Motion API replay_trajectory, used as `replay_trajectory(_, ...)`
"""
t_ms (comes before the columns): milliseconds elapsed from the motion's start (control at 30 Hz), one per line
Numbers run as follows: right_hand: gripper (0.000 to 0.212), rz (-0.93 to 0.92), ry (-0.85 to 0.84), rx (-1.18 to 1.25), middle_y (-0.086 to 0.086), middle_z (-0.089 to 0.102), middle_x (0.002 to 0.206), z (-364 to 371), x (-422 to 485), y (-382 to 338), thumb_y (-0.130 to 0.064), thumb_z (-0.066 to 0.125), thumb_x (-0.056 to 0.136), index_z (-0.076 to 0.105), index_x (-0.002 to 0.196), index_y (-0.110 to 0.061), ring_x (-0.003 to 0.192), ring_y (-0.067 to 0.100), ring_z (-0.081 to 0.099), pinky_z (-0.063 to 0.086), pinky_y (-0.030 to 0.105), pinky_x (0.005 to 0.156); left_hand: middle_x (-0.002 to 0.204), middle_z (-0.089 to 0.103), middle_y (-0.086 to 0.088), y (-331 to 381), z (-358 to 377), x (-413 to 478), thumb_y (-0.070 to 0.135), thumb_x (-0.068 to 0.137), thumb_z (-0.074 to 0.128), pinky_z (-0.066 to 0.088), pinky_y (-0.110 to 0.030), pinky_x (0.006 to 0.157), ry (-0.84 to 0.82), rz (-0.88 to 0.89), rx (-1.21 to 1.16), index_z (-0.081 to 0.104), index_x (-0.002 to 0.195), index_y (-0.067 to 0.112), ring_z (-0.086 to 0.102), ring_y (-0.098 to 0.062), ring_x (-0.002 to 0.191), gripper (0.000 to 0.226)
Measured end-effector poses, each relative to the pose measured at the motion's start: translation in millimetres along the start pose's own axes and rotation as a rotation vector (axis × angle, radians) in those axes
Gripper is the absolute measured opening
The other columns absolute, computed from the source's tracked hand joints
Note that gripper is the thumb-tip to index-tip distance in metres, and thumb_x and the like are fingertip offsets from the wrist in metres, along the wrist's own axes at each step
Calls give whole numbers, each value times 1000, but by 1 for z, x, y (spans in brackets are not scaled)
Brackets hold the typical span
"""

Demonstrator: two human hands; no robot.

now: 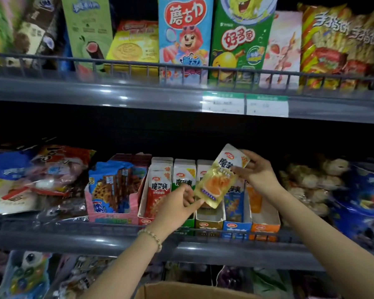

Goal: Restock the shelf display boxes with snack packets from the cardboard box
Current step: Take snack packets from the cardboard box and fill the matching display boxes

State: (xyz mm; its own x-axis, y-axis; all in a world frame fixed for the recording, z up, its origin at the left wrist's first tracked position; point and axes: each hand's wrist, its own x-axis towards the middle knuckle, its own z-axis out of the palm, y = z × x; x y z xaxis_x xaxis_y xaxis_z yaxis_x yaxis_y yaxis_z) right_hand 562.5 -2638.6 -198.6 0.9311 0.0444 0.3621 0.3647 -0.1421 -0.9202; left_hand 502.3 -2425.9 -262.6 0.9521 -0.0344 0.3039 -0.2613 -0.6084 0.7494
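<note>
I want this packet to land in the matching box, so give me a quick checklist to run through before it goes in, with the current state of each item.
1. Packet held: ok. The right hand pinches the top of the yellow packet.
2. Lower end guided: ok. The left hand touches the packet's bottom corner.
3. Matching box: ok. The packet hangs over the yellow display box, between the green box and the blue box.
4. Room in the box: ok. Its front section looks empty.
5. Packet angle: not ok. It is tilted, top leaning right.
6. More stock: cannot tell. Only the rim of the cardboard box shows.
</note>
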Motion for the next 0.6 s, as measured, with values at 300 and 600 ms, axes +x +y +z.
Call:
replay_trajectory(300,47,-132,-16,-395,6,61,123,14,42,31,-8,71,82,57,127,-11,109,21,59,49,40,95,89,54,11,-19,10,10,46,84,63,40,-13,59,-276,-35,227,43,101,24,54,-1,76,35)
replay_trajectory(600,49,-286,-234,-971,8,59,122,35,47,53,-32,71,82,56,126,-20,114,28,52,37,30,91,80,51,10,-30,16,12,48,81,66,42,-16,60,-257,20,168,42,91,25,50,-1,67,35)
